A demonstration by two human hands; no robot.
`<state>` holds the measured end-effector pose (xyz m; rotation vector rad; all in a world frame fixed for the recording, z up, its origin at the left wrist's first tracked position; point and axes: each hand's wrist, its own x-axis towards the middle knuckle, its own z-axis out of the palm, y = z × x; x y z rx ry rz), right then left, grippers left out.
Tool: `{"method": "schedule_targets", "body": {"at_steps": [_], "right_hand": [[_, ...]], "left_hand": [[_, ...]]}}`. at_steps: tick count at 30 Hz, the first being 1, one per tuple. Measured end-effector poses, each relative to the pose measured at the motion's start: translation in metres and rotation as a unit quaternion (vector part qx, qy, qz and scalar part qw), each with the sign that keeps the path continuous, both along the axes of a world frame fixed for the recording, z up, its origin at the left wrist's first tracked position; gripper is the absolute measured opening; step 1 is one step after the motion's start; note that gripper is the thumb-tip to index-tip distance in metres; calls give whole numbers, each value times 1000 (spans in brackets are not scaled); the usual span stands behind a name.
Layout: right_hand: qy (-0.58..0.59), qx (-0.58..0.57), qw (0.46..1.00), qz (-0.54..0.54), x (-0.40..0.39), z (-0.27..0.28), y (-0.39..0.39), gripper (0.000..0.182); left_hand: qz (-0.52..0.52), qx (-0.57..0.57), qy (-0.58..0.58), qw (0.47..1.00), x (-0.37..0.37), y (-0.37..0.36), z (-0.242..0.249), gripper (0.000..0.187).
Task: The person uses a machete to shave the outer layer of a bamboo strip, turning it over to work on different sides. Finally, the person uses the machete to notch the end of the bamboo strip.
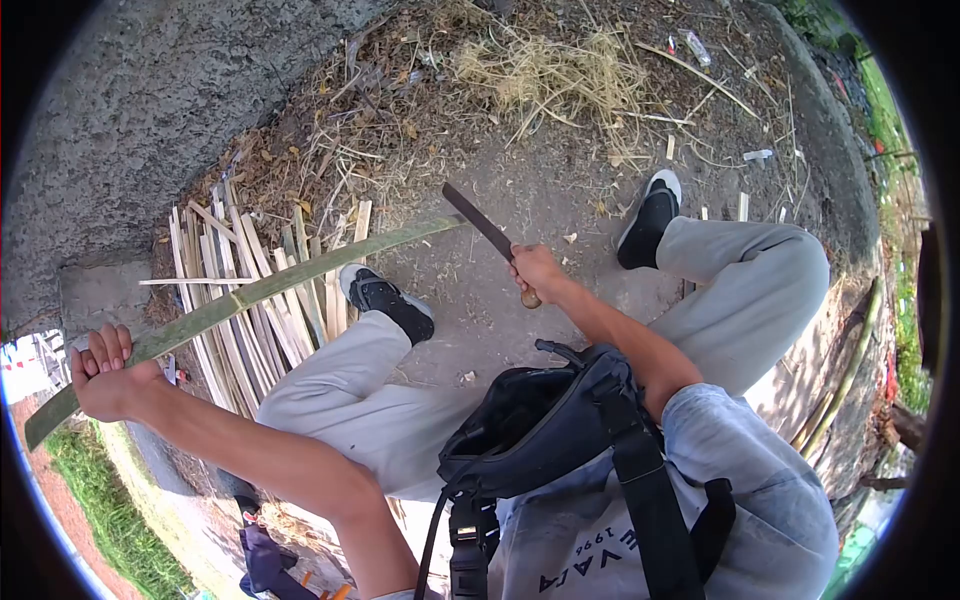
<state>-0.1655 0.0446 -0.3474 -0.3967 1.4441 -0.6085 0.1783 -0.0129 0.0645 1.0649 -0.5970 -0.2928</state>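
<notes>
A long green bamboo strip (pixel 300 272) slants across the view from lower left to upper middle. Near its lower-left end, my left hand (pixel 112 375) is wrapped round it with the fingers curled over the top. My right hand (pixel 537 272) grips a machete (pixel 482 224) by its wooden handle, the handle's butt showing below the fist. The dark blade points up and left, and its edge meets the far end of the strip in this view. Beneath the strip, on the ground by my left foot, lies a pile of pale split bamboo strips (pixel 265 325).
My shoes (pixel 385 300) rest on bare dirt, one on each side. A heap of dry shavings (pixel 555 80) lies ahead against a rough grey rock (pixel 190 90). A plastic bottle (pixel 698 48) is at upper right. A black bag (pixel 540 430) hangs at my front.
</notes>
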Motion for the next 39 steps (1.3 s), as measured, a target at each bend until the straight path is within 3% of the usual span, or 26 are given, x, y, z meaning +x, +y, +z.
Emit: {"method": "schedule_targets", "body": {"at_steps": [4,7,10,16,19,23,28,31,34,37,39], "right_hand": [[-15,31,999,5,9,-15,2,42],[-90,57,993,40,22,15,2,45],[-3,14,998,62,14,-1,1,46],[-68,20,996,48,30,2,4,43],[-41,26,999,-3,29,-13,1,42],[-68,40,996,50,34,14,7,43],[16,16,997,80,30,-1,0,44],[-104,53,990,80,16,7,-8,43],[-11,47,998,45,17,-12,-10,41],[-83,16,994,70,29,11,2,40],[-52,56,993,86,12,11,-6,41]], "left_hand": [[36,-5,-22,999,-13,0,0,33],[29,-33,-2,999,-9,1,-3,34],[30,-37,-15,999,-9,6,-5,37],[-10,-68,9,998,-3,20,-11,38],[3,-76,9,997,-4,18,-9,38],[5,-80,7,997,-3,21,-13,39],[-60,-106,9,993,0,23,-11,39],[-99,-105,-3,989,4,28,-15,39],[-165,-132,-1,977,18,28,-17,38],[-183,-132,-4,974,20,31,-20,37],[-192,-138,-5,971,16,34,-18,37]]}}
